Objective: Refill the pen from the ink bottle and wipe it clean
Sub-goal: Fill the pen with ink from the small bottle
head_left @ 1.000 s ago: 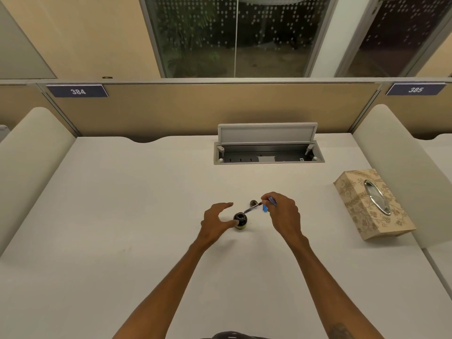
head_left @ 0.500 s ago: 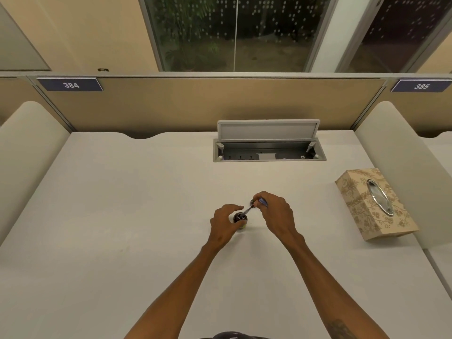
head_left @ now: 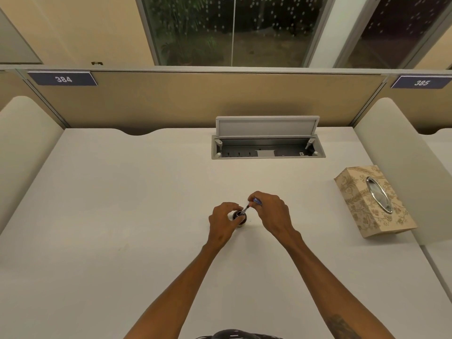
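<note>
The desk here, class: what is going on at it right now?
A person is refilling a pen. The left hand grips a small ink bottle standing on the white desk. The right hand holds the pen slanted, its tip at the bottle's open mouth. A patterned tissue box sits untouched to the right, so wiping has not started.

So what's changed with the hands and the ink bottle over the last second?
The left hand closed in from an open hover and took hold of the ink bottle. The right hand lowered the pen, its tip now at the bottle's mouth. The tissue box stayed put.
</note>
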`<state>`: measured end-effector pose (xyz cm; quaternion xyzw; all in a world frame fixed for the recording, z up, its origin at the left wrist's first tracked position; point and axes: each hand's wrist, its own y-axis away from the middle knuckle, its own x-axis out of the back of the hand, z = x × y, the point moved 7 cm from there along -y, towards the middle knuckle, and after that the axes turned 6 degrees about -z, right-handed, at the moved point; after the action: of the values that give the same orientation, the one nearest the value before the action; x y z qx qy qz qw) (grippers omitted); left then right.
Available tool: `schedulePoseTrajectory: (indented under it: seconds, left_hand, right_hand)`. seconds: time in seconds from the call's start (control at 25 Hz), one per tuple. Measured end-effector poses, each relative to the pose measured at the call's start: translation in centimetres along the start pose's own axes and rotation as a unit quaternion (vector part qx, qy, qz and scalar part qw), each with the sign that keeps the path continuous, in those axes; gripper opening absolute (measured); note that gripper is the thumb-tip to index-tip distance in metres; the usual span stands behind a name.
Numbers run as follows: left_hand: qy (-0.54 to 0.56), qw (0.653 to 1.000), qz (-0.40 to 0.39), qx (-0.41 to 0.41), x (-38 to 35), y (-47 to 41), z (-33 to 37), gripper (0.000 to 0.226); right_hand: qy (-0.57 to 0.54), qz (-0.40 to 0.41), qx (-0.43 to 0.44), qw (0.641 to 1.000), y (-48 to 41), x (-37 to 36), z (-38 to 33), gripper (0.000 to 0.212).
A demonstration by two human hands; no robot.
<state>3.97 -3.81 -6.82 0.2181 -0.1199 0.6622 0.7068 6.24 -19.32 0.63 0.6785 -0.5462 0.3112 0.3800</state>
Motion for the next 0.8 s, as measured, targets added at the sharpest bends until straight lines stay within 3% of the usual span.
schedulePoseTrajectory:
  seconds: [0.8]
  left_hand:
    - [-0.025, 0.999, 0.017, -0.017, 0.26, -0.06, 0.67, 0.014]
  right_hand:
    - [0.047, -0.015, 0.017, 0.999, 0.09, -0.33, -0.56, 0.014]
